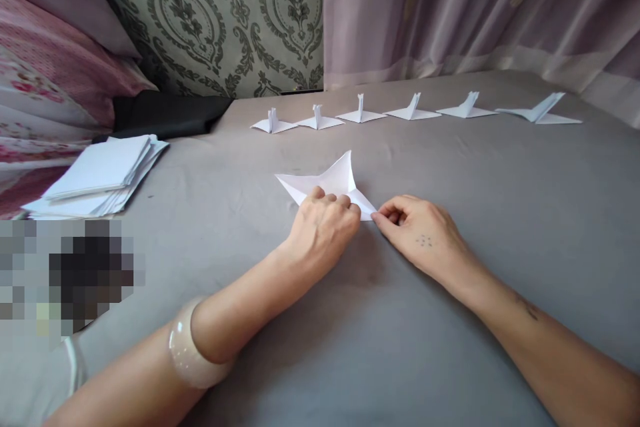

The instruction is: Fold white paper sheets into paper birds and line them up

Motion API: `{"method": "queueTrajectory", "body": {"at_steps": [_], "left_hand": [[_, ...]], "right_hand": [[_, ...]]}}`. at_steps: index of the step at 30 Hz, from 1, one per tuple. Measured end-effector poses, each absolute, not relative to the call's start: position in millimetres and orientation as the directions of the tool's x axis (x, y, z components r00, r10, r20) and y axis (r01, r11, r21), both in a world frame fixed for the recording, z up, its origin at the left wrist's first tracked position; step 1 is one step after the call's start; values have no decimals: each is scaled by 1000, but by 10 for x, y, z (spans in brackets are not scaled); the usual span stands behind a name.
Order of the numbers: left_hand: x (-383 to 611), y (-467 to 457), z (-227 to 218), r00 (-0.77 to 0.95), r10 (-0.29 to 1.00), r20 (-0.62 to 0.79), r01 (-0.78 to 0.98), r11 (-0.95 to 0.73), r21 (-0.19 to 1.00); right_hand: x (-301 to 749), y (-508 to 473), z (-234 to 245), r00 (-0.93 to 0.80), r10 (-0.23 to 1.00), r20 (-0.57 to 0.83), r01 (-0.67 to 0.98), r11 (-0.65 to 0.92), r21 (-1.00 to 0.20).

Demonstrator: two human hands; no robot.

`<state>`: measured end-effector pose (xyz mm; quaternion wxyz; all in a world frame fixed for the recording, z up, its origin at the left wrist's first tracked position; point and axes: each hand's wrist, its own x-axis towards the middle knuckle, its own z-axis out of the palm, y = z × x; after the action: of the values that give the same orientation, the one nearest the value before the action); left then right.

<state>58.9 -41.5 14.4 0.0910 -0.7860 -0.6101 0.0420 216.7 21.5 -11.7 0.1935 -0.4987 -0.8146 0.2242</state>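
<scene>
A partly folded sheet of white paper point(330, 180) lies on the grey cloth in front of me, its creased points spreading to the left, the back and the right. My left hand point(325, 217) is closed over its near edge, knuckles up, and hides part of the paper; the fingertips are out of sight beneath. At the paper's right corner my right hand point(425, 230) pinches the tip between thumb and forefinger. A bracelet point(193, 347) is around my left forearm.
Several folded paper figures point(361, 113) stand in a row along the back. To the left, a stack of white paper point(100, 167) lies before a black item point(170, 113). A purple curtain point(450, 7) hangs behind the grey cloth point(500, 200). The lower-left corner is pixelated.
</scene>
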Motion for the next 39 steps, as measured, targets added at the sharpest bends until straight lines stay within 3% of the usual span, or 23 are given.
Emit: {"method": "queueTrajectory", "body": {"at_steps": [10, 13, 16, 19, 24, 27, 30, 39], "left_hand": [[565, -409, 173, 286, 958, 26, 940, -275, -203], [568, -408, 186, 284, 959, 9, 939, -276, -205], [575, -403, 183, 288, 958, 6, 937, -281, -209], [576, -400, 170, 290, 957, 12, 939, -282, -199], [408, -442, 176, 257, 966, 29, 965, -255, -57], [184, -494, 216, 222, 970, 103, 961, -235, 147], [-14, -526, 277, 192, 972, 134, 939, -222, 263], [-229, -472, 352, 243, 948, 205, 913, -295, 283]], "right_hand": [[2285, 365, -99, -426, 903, -57, 691, 285, -664], [2300, 355, -104, -375, 926, 34, 616, 276, -738], [2271, 290, -101, -393, 893, 221, 502, 409, -762], [2214, 200, -120, -549, 767, 333, 409, 594, -693], [2171, 71, -166, -751, 590, 296, 437, 780, -448], [2177, 14, -159, -773, 568, 283, 463, 810, -360], [2177, -22, -146, -787, 551, 277, 471, 828, -305], [2151, -44, -144, -788, 554, 270, 503, 831, -237]]}}
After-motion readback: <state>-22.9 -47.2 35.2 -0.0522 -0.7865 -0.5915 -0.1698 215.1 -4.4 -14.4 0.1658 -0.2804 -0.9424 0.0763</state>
